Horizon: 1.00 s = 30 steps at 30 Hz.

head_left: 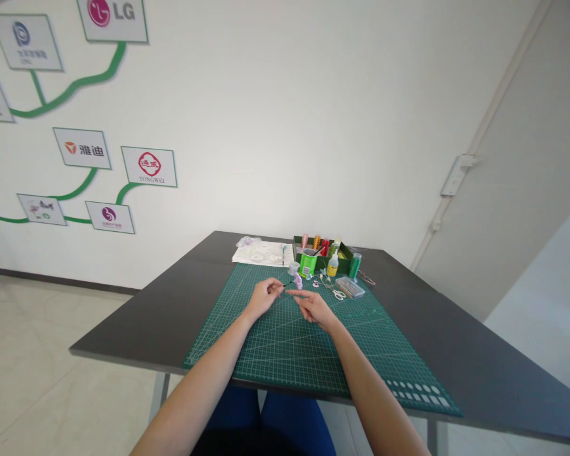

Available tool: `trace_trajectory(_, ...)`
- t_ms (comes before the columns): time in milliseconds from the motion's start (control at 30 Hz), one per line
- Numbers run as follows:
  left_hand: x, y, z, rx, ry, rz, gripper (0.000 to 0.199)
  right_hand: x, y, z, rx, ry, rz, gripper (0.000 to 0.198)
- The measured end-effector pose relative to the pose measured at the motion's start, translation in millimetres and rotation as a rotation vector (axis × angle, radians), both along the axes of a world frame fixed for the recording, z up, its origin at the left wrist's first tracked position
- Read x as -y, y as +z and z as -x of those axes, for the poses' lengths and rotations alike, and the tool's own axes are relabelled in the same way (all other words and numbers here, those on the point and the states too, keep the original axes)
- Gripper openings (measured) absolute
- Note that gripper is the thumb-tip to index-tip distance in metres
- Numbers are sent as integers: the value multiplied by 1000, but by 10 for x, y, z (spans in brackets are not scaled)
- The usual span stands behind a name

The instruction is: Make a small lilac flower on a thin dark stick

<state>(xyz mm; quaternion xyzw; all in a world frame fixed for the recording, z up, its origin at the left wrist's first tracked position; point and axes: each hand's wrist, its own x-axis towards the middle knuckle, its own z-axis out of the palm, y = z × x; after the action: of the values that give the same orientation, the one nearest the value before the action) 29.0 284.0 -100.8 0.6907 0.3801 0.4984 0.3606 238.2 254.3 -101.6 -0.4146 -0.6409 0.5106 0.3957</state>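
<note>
Over the green cutting mat (294, 348), my left hand (265, 297) pinches the dark thin stem of a small purple artificial flower (298, 280). The bloom points to the right, away from my fingertips. My right hand (313, 308) is just right of it, with its index finger stretched out toward the stem and the other fingers loosely bent. Nothing shows in that hand, and whether the index fingertip touches the stem I cannot tell. Beyond the hands lie white-handled scissors (339, 294) and several small wire-stemmed flower pieces (323, 278).
A green box (346, 261) holds thread spools at the back. Before it stand a green can (308, 263), a glue bottle (333, 264) and a green spool (354, 266). A clear case (350, 287) sits right; white sheets (261, 253) lie back left, near the wall.
</note>
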Motion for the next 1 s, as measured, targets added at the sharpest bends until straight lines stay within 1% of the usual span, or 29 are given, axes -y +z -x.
trace_trajectory(200, -8, 15, 17, -39, 27, -21, 26, 16, 23, 6, -2, 5, -7, 70)
trace_trajectory(500, 6, 28, 18, -62, 58, -67, 20, 19, 32, 9, 3, 4, -1, 71)
trace_trajectory(800, -2, 7, 17, -60, 50, -66, 21, 7, 6, -1, 10, 8, -2, 71)
trace_trajectory(1000, -12, 1, 18, -50, 27, -50, 28, 9, 13, -2, 16, 5, 5, 68)
